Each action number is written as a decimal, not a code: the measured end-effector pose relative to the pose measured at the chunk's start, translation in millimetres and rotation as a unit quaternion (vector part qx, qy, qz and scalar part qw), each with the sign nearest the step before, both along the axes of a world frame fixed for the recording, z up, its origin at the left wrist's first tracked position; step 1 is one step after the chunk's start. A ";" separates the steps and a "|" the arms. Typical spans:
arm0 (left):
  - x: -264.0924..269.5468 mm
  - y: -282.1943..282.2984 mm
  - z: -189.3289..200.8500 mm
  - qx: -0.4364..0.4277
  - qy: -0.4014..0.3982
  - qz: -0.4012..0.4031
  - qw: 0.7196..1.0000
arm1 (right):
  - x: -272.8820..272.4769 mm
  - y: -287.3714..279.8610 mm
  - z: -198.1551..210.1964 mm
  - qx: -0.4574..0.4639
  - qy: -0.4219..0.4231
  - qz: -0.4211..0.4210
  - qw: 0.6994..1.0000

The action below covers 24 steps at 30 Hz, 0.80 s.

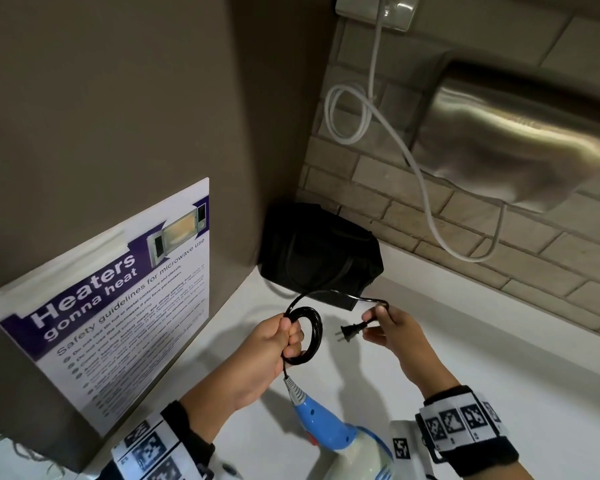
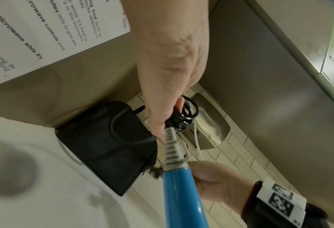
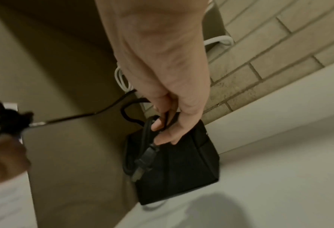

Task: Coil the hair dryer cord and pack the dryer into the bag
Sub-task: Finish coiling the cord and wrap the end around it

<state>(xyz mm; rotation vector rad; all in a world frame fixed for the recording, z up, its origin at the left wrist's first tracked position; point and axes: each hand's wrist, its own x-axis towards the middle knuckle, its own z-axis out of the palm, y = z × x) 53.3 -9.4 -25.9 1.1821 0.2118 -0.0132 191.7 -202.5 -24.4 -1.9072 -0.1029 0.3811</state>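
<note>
Hair dryer [image 1: 329, 431]: blue handle, white and blue body, at the lower edge of the head view above the white counter [image 1: 499, 358]; whether it rests on the counter or hangs from its cord cannot be told. Grey ribbed sleeve where the cord leaves the handle end.

Cord [image 1: 305, 336]: black, wound into several round loops. Left hand [image 1: 267, 355] has its fingers curled through and around the coil, holding it raised above the counter. A last loose stretch arcs from the coil across to the right hand.

Plug [image 1: 349, 333]: black, two flat prongs pointing left, held clear of the counter between the two hands. Right hand [image 1: 400, 337] pinches the cord just behind the plug with thumb and fingertips.

Bag [image 1: 321, 254]: black, soft-sided, with looped carry handles, standing in the counter's back corner against the brown panel and the brick-tile wall, beyond both hands and apart from them.

Poster [image 1: 118, 306]: on the brown panel at left. Purple banner reads "Heaters gonna heat"; below it, "Safety guidelines for microwave use", a picture of a microwave, and a bulleted list too small to read.

Hand dryer [image 1: 520, 140]: brushed metal, mounted on the tile wall at upper right.

White cable [image 1: 388, 126]: runs from a wall socket at the top, makes one loop, and sags below the hand dryer.

Wrist bands: black, carrying white tags with square black-and-white markers, one on each wrist.
</note>
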 end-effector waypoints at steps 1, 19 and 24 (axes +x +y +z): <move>0.2 -0.7 1.0 0.002 0.002 -0.003 1.000 | -5.1 3.7 5.6 0.054 0.030 0.007 0.998; 1.6 -4.7 4.5 -0.048 0.036 0.019 0.998 | -43.2 38.7 12.4 0.209 0.097 0.098 0.968; 3.9 -7.3 3.8 -0.061 0.051 -0.022 0.997 | -51.6 45.2 12.0 0.233 0.124 0.105 0.959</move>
